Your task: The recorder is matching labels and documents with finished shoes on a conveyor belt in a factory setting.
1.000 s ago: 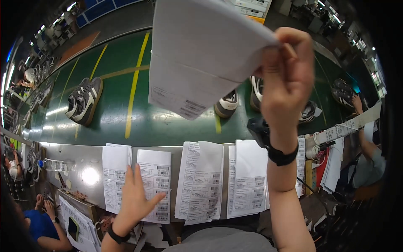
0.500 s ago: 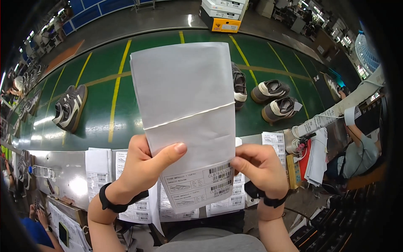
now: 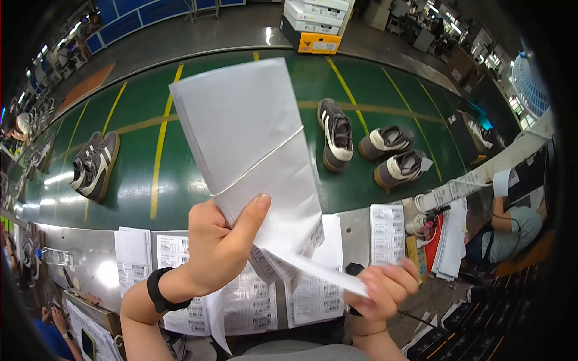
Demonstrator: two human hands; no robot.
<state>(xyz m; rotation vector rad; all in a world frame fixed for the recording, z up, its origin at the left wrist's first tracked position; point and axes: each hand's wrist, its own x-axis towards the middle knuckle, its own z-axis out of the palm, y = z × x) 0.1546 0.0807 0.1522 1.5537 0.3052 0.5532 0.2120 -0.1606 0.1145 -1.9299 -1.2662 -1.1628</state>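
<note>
My left hand (image 3: pixel 226 246) grips a folded stack of white label sheets (image 3: pixel 247 132) from its left side, thumb on top. A thin pale band (image 3: pixel 259 161) runs slantwise around the stack. My right hand (image 3: pixel 385 289), somewhat blurred, pinches the end of a white paper strip (image 3: pixel 328 275) that stretches from the stack's lower end and bends toward the lower right. The stack's lower edge is curled, showing printed labels. Beneath my hands, more label sheets (image 3: pixel 247 301) lie along the metal ledge.
Beyond the ledge, a green conveyor belt (image 3: pixel 138 180) carries grey sneakers, a pair (image 3: pixel 96 165) at left and several at right, including one (image 3: pixel 336 135). Shoe boxes (image 3: pixel 316 27) stand behind. A white pipe (image 3: pixel 481 165), papers (image 3: pixel 448 240) and a seated person (image 3: pixel 521 225) are at right.
My right hand has moved down and right, drawing out a paper strip from the stack's lower end. The stack has tilted left, and its flat label end is now bent.
</note>
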